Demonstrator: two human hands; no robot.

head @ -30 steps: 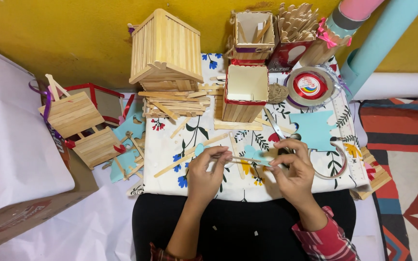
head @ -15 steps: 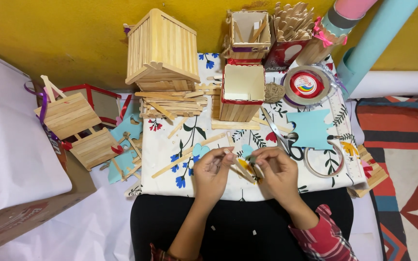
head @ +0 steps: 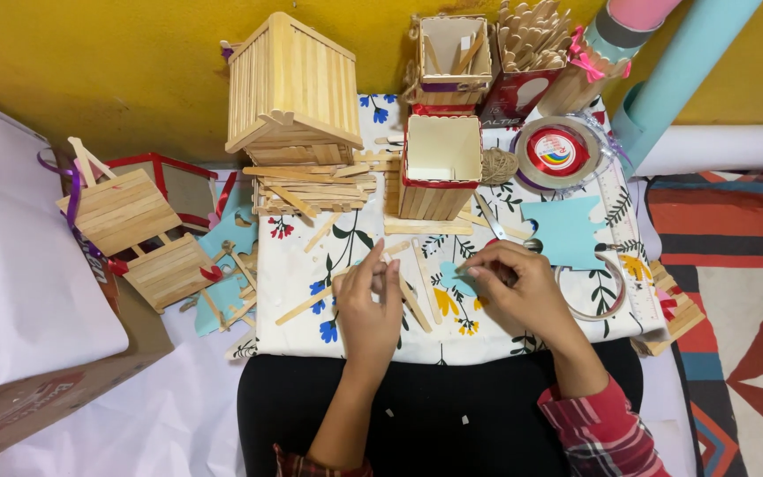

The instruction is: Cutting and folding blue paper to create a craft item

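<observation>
I see the left hand (head: pixel 369 305) pinching a craft stick (head: pixel 399 284) over the floral cloth (head: pixel 311 256), right hand (head: pixel 514 287) gripping a small piece I cannot identify; a slip may scatter the loose sticks (head: pixel 423 281) between them

Floral cloth (head: pixel 293 265) under craft sticks (head: pixel 311 190)

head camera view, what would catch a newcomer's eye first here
Probably the stick-built wooden house standing at the back of the flowered cloth, against the yellow wall. Next, the two hands at the near edge: the left hand rests on loose wooden sticks, and the right hand pinches something small beside it. Right of the house stands a red-rimmed stick box, with a tape roll further right.
</observation>
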